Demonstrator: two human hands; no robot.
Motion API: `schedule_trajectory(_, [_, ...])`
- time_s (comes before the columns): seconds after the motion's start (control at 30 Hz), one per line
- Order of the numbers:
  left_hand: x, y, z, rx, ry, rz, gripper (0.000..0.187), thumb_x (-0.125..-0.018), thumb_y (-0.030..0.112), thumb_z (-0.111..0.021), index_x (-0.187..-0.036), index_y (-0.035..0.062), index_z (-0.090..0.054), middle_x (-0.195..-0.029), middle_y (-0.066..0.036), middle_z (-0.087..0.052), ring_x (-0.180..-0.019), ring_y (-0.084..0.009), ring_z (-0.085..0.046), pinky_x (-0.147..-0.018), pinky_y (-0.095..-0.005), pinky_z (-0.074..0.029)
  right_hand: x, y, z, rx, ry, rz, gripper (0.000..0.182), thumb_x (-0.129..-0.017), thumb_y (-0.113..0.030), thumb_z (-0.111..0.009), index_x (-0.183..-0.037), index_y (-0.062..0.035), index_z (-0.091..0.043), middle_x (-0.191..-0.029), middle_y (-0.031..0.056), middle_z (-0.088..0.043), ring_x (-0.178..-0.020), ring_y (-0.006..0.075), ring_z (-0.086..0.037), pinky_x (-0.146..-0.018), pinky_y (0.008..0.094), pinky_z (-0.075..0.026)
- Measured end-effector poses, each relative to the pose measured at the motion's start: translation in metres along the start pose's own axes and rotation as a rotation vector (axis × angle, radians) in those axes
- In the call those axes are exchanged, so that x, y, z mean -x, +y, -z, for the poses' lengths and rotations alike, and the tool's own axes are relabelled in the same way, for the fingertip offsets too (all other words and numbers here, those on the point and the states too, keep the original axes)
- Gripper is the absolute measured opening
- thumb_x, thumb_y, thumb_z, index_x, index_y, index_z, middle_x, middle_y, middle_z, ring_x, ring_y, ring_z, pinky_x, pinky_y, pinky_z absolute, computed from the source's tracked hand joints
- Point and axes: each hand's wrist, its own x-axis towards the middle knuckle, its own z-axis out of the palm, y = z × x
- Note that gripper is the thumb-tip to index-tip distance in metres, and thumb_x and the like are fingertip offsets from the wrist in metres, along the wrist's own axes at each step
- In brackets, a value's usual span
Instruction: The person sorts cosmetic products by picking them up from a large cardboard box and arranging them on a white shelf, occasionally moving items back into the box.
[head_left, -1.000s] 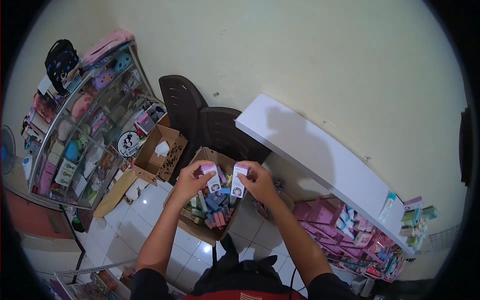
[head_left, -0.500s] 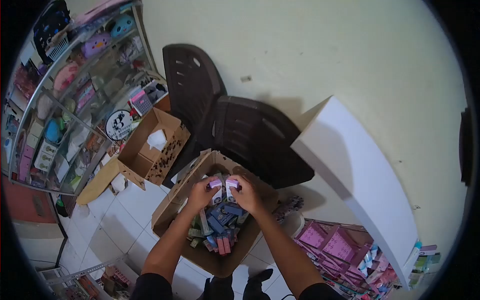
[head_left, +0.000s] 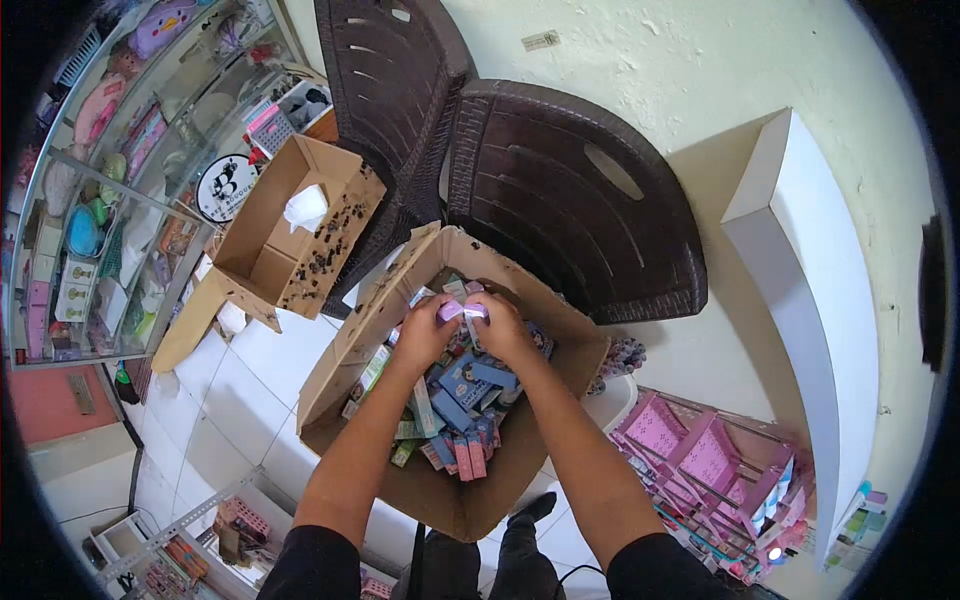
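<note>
Both hands are over a large open cardboard box (head_left: 340, 400) filled with small packaged cartons. My left hand (head_left: 424, 332) is closed around a small purple-and-white box (head_left: 450, 311). Closed too, my right hand (head_left: 502, 328) grips a second purple-and-white box (head_left: 476, 311). The two little boxes are side by side, close together, and my fingers cover much of them. Below them lie blue cartons (head_left: 468, 385), pink cartons (head_left: 469, 456) and green-and-white cartons (head_left: 376, 368), jumbled at various angles.
A smaller cardboard box (head_left: 255, 262) with crumpled white paper stands at the left beside dark brown plastic chairs (head_left: 580, 190). A glass display case (head_left: 120, 190) lines the left side. To the right are a white panel (head_left: 825, 260) and a pink rack (head_left: 690, 450).
The view has shifted closer and downward. Both hands have brought the two purple-and-white boxes nearer each other, and the boxes have tilted so their purple ends show more.
</note>
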Motion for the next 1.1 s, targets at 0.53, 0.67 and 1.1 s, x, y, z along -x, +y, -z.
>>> schedule_trajectory(0.53, [0.011,0.055,0.016,-0.027,0.073,-0.119,0.033,-0.087,0.010,-0.072,-0.119,0.0011,-0.066,-0.113,-0.019,-0.066,-0.106,-0.0364,-0.065,-0.091,-0.0400,-0.052,0.024,-0.027,0.032,-0.014,0.115,-0.048,0.033,-0.083,0.001,-0.066,-0.116,-0.0010,-0.063,-0.116,0.0232,-0.064,-0.110,0.0429,-0.062,-0.095,0.0459,-0.049])
schedule_trajectory(0.67, [0.033,0.086,0.017,0.173,0.066,0.016,0.028,-0.091,0.010,-0.069,-0.117,0.0007,-0.067,-0.108,-0.018,-0.068,-0.102,-0.0310,-0.067,-0.078,-0.0359,-0.056,0.044,-0.040,0.048,-0.092,0.129,-0.158,0.031,-0.087,-0.003,-0.065,-0.118,-0.0032,-0.066,-0.106,0.0169,-0.068,-0.094,0.0283,-0.069,-0.084,0.0359,-0.054])
schedule_trajectory(1.1, [0.109,0.201,0.018,0.390,0.033,0.000,0.025,-0.096,0.012,-0.067,-0.118,-0.0002,-0.066,-0.107,-0.011,-0.069,-0.102,-0.0167,-0.064,-0.092,-0.0301,-0.049,0.171,-0.120,0.147,-0.295,0.319,-0.171,0.025,-0.092,-0.009,-0.069,-0.116,-0.0038,-0.067,-0.106,0.0147,-0.069,-0.094,0.0241,-0.070,-0.080,0.0328,-0.057])
